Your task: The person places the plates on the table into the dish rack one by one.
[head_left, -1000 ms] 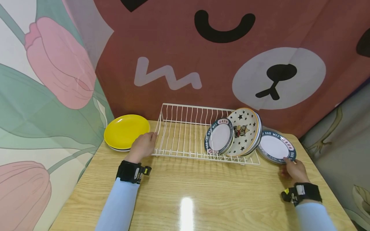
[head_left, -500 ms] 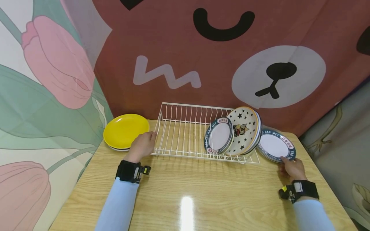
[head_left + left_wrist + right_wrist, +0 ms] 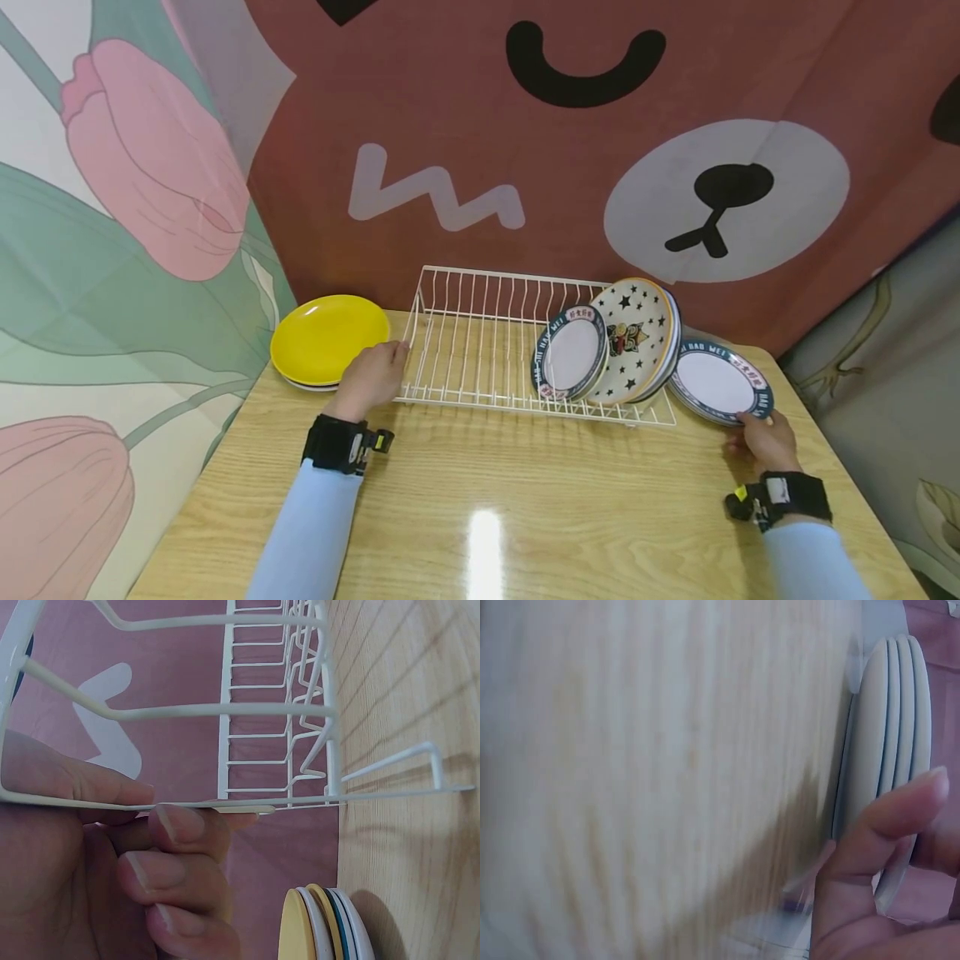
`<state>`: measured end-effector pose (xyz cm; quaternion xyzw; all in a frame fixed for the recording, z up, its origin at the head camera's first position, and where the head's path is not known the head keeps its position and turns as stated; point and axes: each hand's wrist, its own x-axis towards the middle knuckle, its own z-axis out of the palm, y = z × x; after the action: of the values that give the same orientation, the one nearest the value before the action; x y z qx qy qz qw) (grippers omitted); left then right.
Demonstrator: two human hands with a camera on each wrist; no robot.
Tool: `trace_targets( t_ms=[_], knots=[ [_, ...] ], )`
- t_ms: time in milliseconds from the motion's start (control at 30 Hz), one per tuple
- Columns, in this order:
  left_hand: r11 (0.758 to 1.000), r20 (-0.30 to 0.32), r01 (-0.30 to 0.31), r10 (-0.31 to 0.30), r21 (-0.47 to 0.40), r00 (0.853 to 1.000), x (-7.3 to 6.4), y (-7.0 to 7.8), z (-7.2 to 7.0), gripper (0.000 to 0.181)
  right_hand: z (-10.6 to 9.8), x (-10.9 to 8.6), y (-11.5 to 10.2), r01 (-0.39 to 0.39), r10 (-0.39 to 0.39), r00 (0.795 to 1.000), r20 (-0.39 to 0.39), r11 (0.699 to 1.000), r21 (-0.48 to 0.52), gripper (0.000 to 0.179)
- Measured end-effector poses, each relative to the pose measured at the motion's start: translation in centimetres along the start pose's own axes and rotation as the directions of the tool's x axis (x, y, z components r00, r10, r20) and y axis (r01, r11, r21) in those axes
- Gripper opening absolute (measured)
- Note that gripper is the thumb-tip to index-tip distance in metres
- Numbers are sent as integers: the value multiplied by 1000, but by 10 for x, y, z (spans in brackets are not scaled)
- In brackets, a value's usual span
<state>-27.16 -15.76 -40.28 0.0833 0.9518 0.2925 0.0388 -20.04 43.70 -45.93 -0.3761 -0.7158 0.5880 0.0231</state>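
The left hand [image 3: 371, 379] grips the near left end of a white wire dish rack [image 3: 480, 407]; in the left wrist view its curled fingers [image 3: 176, 874] wrap the thin end wire. On the table at the right lies a stack of white plates with blue lettered rims [image 3: 716, 382]. At the stack's front right rim, the right hand [image 3: 768, 442] pinches the top plate's edge. Several plate edges [image 3: 885, 735] show in the right wrist view, with curled fingers [image 3: 855, 862] against them. The far side of that stack is hidden.
In the rack's right part lean a small blue-rimmed plate [image 3: 572, 354] and a star-patterned plate [image 3: 630, 342], with more behind. Left of the rack, a yellow plate [image 3: 330, 337] tops another stack. A patterned cloth [image 3: 450, 108] hangs behind the wooden table [image 3: 585, 500].
The right hand stays at the plate stack and has shifted slightly; the top plate's edge sits a little further right. The left hand and the rack hold still.
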Motion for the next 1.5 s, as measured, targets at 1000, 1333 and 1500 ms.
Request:
trace_targets(
  t_ms=[1000, 1333, 1500],
  knots=[
    [1000, -2, 1, -1, -18, 1000, -3, -1, 0, 48, -9, -17, 0, 66, -108, 990, 94, 925, 373, 68],
    [1000, -5, -4, 4, -5, 1000, -2, 2, -1, 49, -17, -31, -8, 178, -221, 975, 14, 822, 540, 34],
    [1000, 1, -3, 3, 1, 1000, -1, 1, -2, 49, -23, -41, -21, 230, -291, 957, 1, 761, 607, 15]
  ],
)
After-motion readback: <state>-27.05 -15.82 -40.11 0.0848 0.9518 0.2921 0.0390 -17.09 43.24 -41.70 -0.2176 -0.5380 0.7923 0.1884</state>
